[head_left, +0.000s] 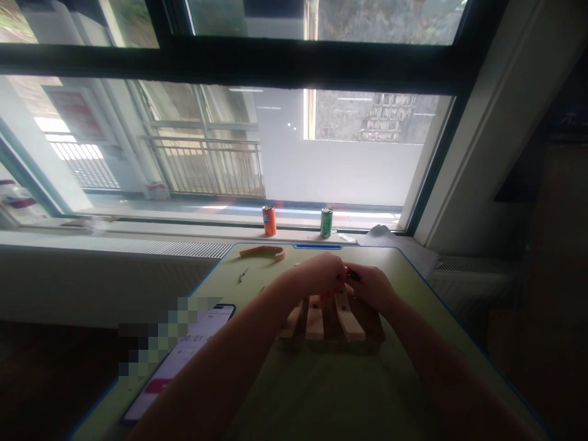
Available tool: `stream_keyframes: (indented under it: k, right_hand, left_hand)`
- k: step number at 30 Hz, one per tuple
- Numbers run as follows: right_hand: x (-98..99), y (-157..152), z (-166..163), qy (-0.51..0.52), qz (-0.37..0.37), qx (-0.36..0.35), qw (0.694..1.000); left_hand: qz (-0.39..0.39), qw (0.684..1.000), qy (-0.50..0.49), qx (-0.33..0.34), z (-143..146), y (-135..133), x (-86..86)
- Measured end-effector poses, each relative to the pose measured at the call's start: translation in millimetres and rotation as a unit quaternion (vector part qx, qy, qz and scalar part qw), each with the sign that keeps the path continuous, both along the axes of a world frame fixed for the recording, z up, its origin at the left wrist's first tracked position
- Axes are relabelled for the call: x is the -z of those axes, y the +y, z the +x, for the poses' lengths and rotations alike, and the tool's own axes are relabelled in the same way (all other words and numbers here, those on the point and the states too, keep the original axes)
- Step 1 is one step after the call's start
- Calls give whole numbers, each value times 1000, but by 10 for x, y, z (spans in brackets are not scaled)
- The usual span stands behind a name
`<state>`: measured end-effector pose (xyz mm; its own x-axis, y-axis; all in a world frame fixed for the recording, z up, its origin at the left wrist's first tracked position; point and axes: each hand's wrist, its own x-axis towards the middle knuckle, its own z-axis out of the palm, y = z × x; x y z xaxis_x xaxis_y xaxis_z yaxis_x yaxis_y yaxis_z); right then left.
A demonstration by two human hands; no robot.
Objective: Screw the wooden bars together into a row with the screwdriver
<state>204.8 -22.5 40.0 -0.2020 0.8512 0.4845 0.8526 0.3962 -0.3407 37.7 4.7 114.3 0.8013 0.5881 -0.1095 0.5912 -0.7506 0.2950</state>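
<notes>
A slatted wooden piece (331,320) made of several light wood strips lies on the green table (321,392) in front of me. My left hand (319,275) is curled into a pinch at its far end, fingers closed on something small that I cannot make out. My right hand (373,286) meets it from the right, fingers closed round a small dark item with a red part. Both hands hover directly over the far edge of the slats.
A curved wooden part (264,252) and small loose bits (242,275) lie at the table's far left. A phone (184,361) rests at the near left edge. An orange can (269,221) and a green can (326,222) stand on the windowsill.
</notes>
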Motion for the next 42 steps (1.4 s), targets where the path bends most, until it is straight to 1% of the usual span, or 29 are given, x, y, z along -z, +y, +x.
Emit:
stream_keyframes:
  k: [4,7,11,15,18,20,25,27,30,32,34,36,37,39,40,42]
  right_hand:
    - [4,5,-3,4,-3,-2,1000]
    - [3,3,-3,2,-3,-1,1000]
    - [5,-6,-6,-3,-2,5,1000]
    - [16,-8,-14,2,-2,9,1000]
    - [30,-4,-8,16,-6,2,1000]
    - [45,5,1,25,-7,-1,1000]
    - [85,41,-7,48,-13,2,999]
    - [87,42,-18,61,-21,-4,998]
    - [50,4,20,84,-26,-14,996]
    - [-13,-42,108,114,-11,-3,993]
    - [-110,-85,235,177,22,29,983]
    - [-240,-106,356,277,51,58,958]
    - [-319,-107,397,326,52,55,942]
    - [-503,-104,418,388,24,19,921]
    - [-609,-108,396,393,-3,-12,920]
    - [-841,-140,305,360,-54,-71,929]
  left_hand:
    - [-7,1000,7,-13,11,-21,-12]
    - [-20,1000,2,-18,15,-4,18]
    - [-18,1000,-10,3,12,42,67]
    - [6,1000,-10,17,-8,43,59]
    - [20,1000,5,8,-27,18,35]
    - [17,1000,13,9,-37,7,34]
    - [8,999,51,9,-48,38,97]
    - [11,999,51,9,-49,57,118]
    - [8,999,32,28,-50,65,119]
    - [16,999,29,32,-44,55,109]
    - [40,998,38,33,-33,43,99]
    - [65,996,47,43,-19,36,92]
    - [72,995,49,50,-14,35,89]
    - [68,995,54,55,-12,36,82]
    - [55,996,57,51,-16,34,77]
    - [22,997,58,35,-29,24,62]
